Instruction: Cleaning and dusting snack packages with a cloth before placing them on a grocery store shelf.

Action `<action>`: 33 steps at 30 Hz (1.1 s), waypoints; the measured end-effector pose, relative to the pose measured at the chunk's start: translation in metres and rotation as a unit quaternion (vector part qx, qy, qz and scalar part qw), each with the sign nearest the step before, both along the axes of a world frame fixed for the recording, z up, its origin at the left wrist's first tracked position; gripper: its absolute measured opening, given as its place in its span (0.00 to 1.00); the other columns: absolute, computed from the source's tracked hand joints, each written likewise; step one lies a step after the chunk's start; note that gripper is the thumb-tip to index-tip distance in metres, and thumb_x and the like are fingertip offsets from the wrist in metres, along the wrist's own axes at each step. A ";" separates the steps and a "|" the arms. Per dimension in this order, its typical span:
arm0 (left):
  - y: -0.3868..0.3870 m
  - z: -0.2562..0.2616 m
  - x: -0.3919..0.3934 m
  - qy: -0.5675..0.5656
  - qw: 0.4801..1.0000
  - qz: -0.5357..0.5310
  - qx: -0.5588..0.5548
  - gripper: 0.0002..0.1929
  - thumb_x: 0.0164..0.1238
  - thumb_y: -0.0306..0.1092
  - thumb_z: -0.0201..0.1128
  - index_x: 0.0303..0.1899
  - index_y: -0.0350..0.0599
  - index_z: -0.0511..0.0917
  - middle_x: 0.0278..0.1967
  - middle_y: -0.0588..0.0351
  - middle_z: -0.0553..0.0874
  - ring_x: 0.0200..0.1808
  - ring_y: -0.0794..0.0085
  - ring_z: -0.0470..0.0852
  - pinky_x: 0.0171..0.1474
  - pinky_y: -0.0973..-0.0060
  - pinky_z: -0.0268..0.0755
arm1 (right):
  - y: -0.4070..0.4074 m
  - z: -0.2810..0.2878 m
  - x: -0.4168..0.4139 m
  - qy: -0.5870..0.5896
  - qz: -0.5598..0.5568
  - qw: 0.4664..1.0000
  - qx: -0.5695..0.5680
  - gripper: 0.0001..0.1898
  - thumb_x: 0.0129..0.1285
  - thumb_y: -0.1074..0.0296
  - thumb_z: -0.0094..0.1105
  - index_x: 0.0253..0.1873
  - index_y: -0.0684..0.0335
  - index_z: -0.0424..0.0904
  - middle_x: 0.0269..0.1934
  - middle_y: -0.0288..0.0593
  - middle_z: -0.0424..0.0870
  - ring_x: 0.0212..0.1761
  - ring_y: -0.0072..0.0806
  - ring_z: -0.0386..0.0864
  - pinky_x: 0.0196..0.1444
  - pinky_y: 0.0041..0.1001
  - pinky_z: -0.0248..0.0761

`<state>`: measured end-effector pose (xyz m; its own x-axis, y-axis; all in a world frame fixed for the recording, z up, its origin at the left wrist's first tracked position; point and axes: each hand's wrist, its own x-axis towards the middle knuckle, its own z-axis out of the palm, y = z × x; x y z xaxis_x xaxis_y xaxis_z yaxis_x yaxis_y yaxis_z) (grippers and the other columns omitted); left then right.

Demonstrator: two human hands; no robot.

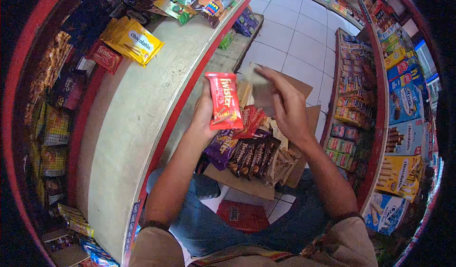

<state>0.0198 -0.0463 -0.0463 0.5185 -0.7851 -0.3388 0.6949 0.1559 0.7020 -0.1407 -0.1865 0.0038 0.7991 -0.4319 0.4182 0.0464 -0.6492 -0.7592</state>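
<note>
My left hand (202, 112) grips a red Twister wafer-stick packet (226, 104), its printed face towards me. Over an open cardboard box (245, 187), my right hand (290, 113) is raised with fingers bent. A pale, blurred patch shows by its fingertips; whether the hand holds something is unclear. In the box are dark brown Twister packets (253, 157), purple packets (220, 149), tan packets (285, 165) and more red packets (253, 119). The box sits between my knees, its far flaps spread.
On my left a pale shelf (142, 99) with a red edge bears yellow Chocolatos packets (132, 40), a red Twister packet (105, 56) and snack bags (205, 3). Stocked shelves (345, 99) stand on my right. A red object (242, 215) lies below on the tiled floor (274, 28).
</note>
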 end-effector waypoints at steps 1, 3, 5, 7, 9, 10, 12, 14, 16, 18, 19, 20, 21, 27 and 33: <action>-0.001 -0.004 -0.003 0.000 1.000 0.000 -0.001 0.37 0.77 0.71 0.38 0.62 0.46 0.75 0.49 0.57 0.86 0.48 0.71 0.87 0.53 0.68 0.82 | 0.006 0.000 0.002 0.000 0.000 1.000 -0.001 0.27 0.62 0.86 0.51 0.67 0.63 0.75 0.69 0.61 0.73 0.70 0.53 0.74 0.72 0.39 0.67; -0.002 -0.014 -0.008 0.085 0.995 -0.059 -0.013 0.37 0.76 0.71 0.42 0.64 0.47 0.75 0.53 0.55 0.86 0.53 0.69 0.86 0.57 0.65 0.80 | 0.021 -0.006 0.008 -0.043 0.029 0.999 0.008 0.28 0.63 0.86 0.51 0.69 0.65 0.71 0.69 0.60 0.73 0.71 0.52 0.73 0.71 0.39 0.67; -0.010 -0.006 -0.019 0.101 0.994 -0.025 -0.031 0.37 0.74 0.72 0.47 0.63 0.46 0.76 0.55 0.51 0.85 0.55 0.64 0.85 0.60 0.60 0.78 | 0.024 -0.032 0.010 -0.069 0.082 0.993 0.056 0.29 0.62 0.84 0.53 0.70 0.67 0.70 0.68 0.59 0.74 0.70 0.51 0.74 0.70 0.38 0.68; -0.001 -0.011 -0.010 0.169 0.979 -0.075 -0.085 0.38 0.73 0.72 0.49 0.63 0.46 0.75 0.57 0.47 0.84 0.57 0.59 0.84 0.62 0.56 0.77 | 0.031 -0.022 0.007 0.032 0.146 0.976 -0.158 0.26 0.68 0.80 0.53 0.72 0.63 0.69 0.70 0.51 0.74 0.74 0.44 0.70 0.74 0.37 0.62; 0.002 -0.008 -0.007 0.175 0.978 -0.073 -0.088 0.35 0.73 0.69 0.52 0.63 0.46 0.75 0.54 0.48 0.85 0.56 0.59 0.85 0.61 0.57 0.77 | 0.032 -0.014 0.005 0.033 0.158 0.974 -0.161 0.25 0.65 0.79 0.57 0.68 0.63 0.74 0.67 0.51 0.76 0.69 0.46 0.74 0.71 0.36 0.67; 0.000 -0.003 -0.008 0.118 0.993 -0.017 0.013 0.34 0.73 0.69 0.53 0.62 0.46 0.76 0.52 0.49 0.85 0.53 0.60 0.85 0.60 0.57 0.78 | 0.026 -0.012 0.002 0.046 0.172 0.976 -0.127 0.23 0.63 0.79 0.57 0.63 0.62 0.76 0.63 0.52 0.79 0.64 0.47 0.79 0.65 0.38 0.72; -0.001 0.008 -0.012 0.071 0.996 0.041 0.033 0.30 0.72 0.63 0.61 0.60 0.45 0.75 0.45 0.53 0.85 0.46 0.65 0.85 0.56 0.60 0.79 | 0.013 -0.003 0.000 0.059 0.181 0.976 -0.108 0.17 0.60 0.81 0.56 0.54 0.62 0.80 0.56 0.53 0.83 0.56 0.48 0.84 0.58 0.40 0.78; -0.001 -0.012 -0.004 0.048 0.998 0.041 0.028 0.28 0.73 0.58 0.62 0.60 0.45 0.75 0.47 0.53 0.85 0.47 0.65 0.84 0.56 0.62 0.79 | 0.008 0.000 0.001 0.032 0.136 0.987 -0.084 0.18 0.60 0.82 0.56 0.55 0.63 0.80 0.55 0.53 0.83 0.57 0.49 0.84 0.59 0.40 0.78; -0.004 -0.014 -0.007 0.003 0.999 0.039 -0.015 0.20 0.78 0.43 0.61 0.62 0.43 0.73 0.53 0.53 0.84 0.52 0.66 0.84 0.58 0.65 0.78 | 0.003 0.001 0.001 -0.017 0.061 0.996 -0.065 0.21 0.63 0.82 0.53 0.62 0.64 0.76 0.59 0.57 0.81 0.62 0.51 0.81 0.65 0.40 0.74; -0.008 -0.016 -0.013 0.002 0.999 0.040 -0.031 0.18 0.80 0.40 0.59 0.63 0.43 0.73 0.56 0.53 0.83 0.55 0.66 0.83 0.61 0.63 0.77 | 0.008 -0.010 0.007 -0.025 0.044 0.996 -0.073 0.23 0.64 0.80 0.52 0.66 0.63 0.74 0.62 0.59 0.79 0.65 0.52 0.78 0.67 0.39 0.72; -0.009 -0.017 -0.016 -0.001 0.998 0.041 -0.045 0.17 0.81 0.37 0.56 0.63 0.44 0.74 0.58 0.52 0.83 0.58 0.65 0.83 0.64 0.62 0.75 | 0.011 -0.013 0.009 -0.034 0.027 0.996 -0.080 0.26 0.66 0.79 0.51 0.69 0.63 0.71 0.65 0.61 0.76 0.68 0.52 0.76 0.70 0.38 0.70; -0.010 -0.020 -0.017 0.006 0.997 0.049 -0.051 0.16 0.81 0.34 0.55 0.63 0.41 0.74 0.59 0.52 0.82 0.60 0.65 0.82 0.67 0.61 0.74 | 0.014 -0.013 0.006 0.052 0.057 0.994 -0.076 0.29 0.67 0.76 0.52 0.74 0.61 0.67 0.71 0.64 0.69 0.72 0.51 0.71 0.73 0.38 0.67; -0.008 -0.023 -0.015 0.004 0.997 0.051 -0.050 0.16 0.81 0.34 0.55 0.63 0.41 0.74 0.59 0.52 0.82 0.60 0.65 0.82 0.67 0.61 0.74 | 0.017 -0.015 0.006 0.051 0.059 0.994 -0.074 0.29 0.67 0.76 0.52 0.74 0.61 0.67 0.71 0.64 0.69 0.72 0.51 0.71 0.73 0.38 0.67; 0.000 -0.001 -0.006 0.007 0.991 0.133 -0.009 0.18 0.78 0.38 0.61 0.61 0.41 0.72 0.56 0.50 0.83 0.58 0.65 0.83 0.60 0.63 0.78 | 0.022 -0.023 -0.001 0.119 0.156 0.969 -0.151 0.27 0.62 0.73 0.63 0.68 0.56 0.75 0.72 0.51 0.71 0.71 0.47 0.73 0.71 0.38 0.71; 0.027 0.016 0.019 -0.069 0.979 0.188 -0.046 0.15 0.79 0.38 0.61 0.59 0.42 0.75 0.51 0.57 0.84 0.53 0.74 0.83 0.60 0.67 0.77 | 0.025 0.018 -0.013 0.114 0.218 0.962 -0.119 0.16 0.59 0.72 0.67 0.53 0.59 0.84 0.60 0.45 0.84 0.57 0.44 0.84 0.59 0.37 0.79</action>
<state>0.0385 -0.0197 -0.0306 0.8128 -0.5537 -0.1812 0.4753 0.4503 0.7559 -0.1536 -0.1614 0.0213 0.9655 0.0512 0.2554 0.2028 -0.7632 -0.6135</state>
